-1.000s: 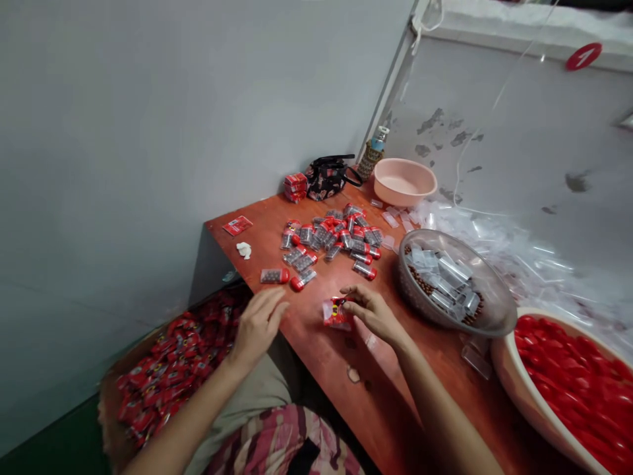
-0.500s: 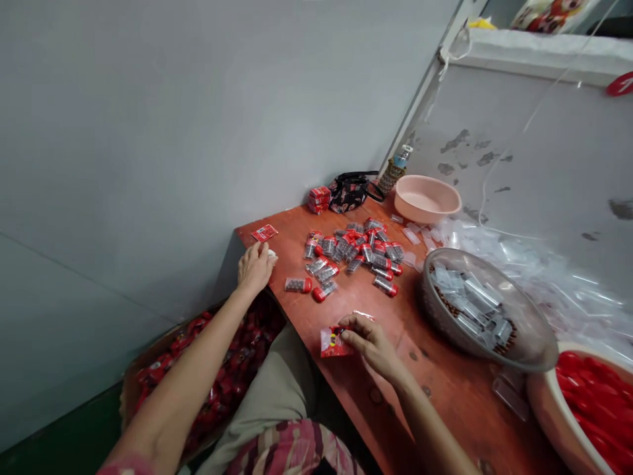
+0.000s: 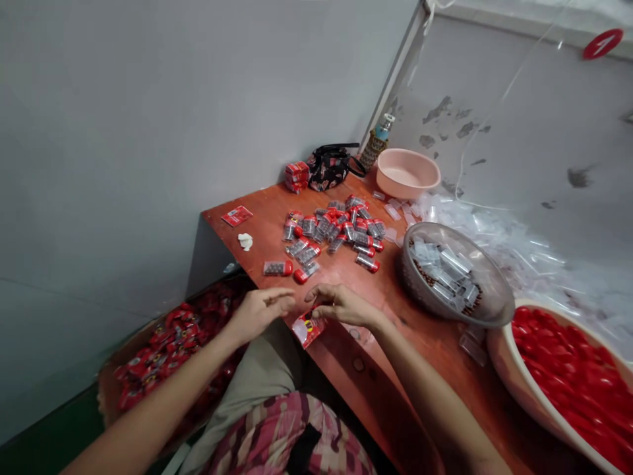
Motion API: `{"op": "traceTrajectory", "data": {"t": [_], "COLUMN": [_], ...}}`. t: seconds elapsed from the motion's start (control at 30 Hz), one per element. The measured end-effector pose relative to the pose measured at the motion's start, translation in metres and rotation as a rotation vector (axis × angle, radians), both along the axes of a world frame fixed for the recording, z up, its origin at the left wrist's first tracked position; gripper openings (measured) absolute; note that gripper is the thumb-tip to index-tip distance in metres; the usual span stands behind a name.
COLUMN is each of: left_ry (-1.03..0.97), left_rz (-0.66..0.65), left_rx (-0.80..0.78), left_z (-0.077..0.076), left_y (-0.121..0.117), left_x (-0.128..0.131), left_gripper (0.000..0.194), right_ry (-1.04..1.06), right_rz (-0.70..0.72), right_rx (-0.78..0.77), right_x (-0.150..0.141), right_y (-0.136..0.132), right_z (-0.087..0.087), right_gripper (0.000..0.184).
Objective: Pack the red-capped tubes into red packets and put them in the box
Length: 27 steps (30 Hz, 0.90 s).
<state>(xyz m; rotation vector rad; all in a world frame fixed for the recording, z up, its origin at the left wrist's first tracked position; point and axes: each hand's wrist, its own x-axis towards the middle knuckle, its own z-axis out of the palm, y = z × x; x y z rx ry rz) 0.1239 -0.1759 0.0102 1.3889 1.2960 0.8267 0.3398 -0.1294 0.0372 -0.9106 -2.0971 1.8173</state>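
My right hand (image 3: pixel 341 306) is closed on a small red printed card (image 3: pixel 305 332) with a pale panel, held tilted over the table's near edge. My left hand (image 3: pixel 264 311) is just left of it, fingers stretched out and nothing visible in them. A crumpled white wad (image 3: pixel 244 241) lies on the table beyond my left hand, near a flat red card (image 3: pixel 237 216). Past both hands lie several clear tubes (image 3: pixel 309 254) with red caps and dark beads inside. One capped tube (image 3: pixel 277 268) lies apart, closest to my left hand.
A grey bowl (image 3: pixel 406 264) holds clear empty tubes and brown beads. Right of it, a tub (image 3: pixel 504 369) is full of red caps. Clear plastic pieces (image 3: pixel 509 244) heap along the wall. A pink basin (image 3: pixel 408 188) and black bag (image 3: pixel 329 168) stand behind. Red packets (image 3: pixel 173 343) fill a box below left.
My left hand has left the white wad on the table and come back beside my right hand. The red card in my right hand has tilted. The camera view has shifted.
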Motion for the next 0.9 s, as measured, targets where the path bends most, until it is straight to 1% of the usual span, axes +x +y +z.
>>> {"op": "traceTrajectory", "data": {"t": [0.07,0.13,0.23,0.33,0.43,0.53,0.6,0.67,0.73,0.83,0.9], "left_ry": [-0.100,-0.165,-0.232,-0.228,-0.196,-0.284,-0.365,-0.397,-0.406,-0.446,-0.474], "left_rz": [-0.141,-0.184,-0.173,-0.188,-0.209,-0.207,-0.169,-0.096,-0.006,0.130,0.216], "left_rx": [-0.123,-0.187,-0.271,-0.266,-0.236,-0.328,-0.400,-0.415,-0.397,-0.392,-0.395], "left_z": [0.001,-0.001,-0.004,-0.006,-0.008,-0.009,-0.010,-0.013,-0.018,-0.026,-0.031], "left_y": [-0.014,-0.020,-0.022,-0.022,-0.024,-0.027,-0.030,-0.035,-0.040,-0.048,-0.053], "left_x": [0.017,0.027,0.034,0.034,0.034,0.032,0.031,0.028,0.025,0.020,0.017], "left_gripper": [0.036,0.032,0.033,0.035,0.037,0.031,0.027,0.025,0.025,0.024,0.023], "right_ry": [-0.026,-0.081,-0.173,-0.217,-0.223,-0.230,-0.222,-0.220,-0.289,-0.554,-0.711], "right_rz": [0.096,0.156,0.219,0.284,0.335,0.352,0.349,0.292,0.140,-0.147,-0.250], "right_rx": [-0.002,0.066,0.209,0.298,0.336,0.337,0.335,0.391,0.528,0.730,0.790], "right_x": [-0.007,-0.012,-0.018,-0.022,-0.025,-0.026,-0.029,-0.037,-0.052,-0.085,-0.108], "right_y": [0.007,0.011,0.013,0.012,0.011,0.012,0.014,0.016,0.019,0.024,0.027], "right_z": [0.004,0.008,0.016,0.021,0.022,0.019,0.018,0.017,0.015,0.007,-0.001], "right_gripper": [0.025,0.027,0.027,0.026,0.027,0.027,0.024,0.020,0.025,0.042,0.050]}}
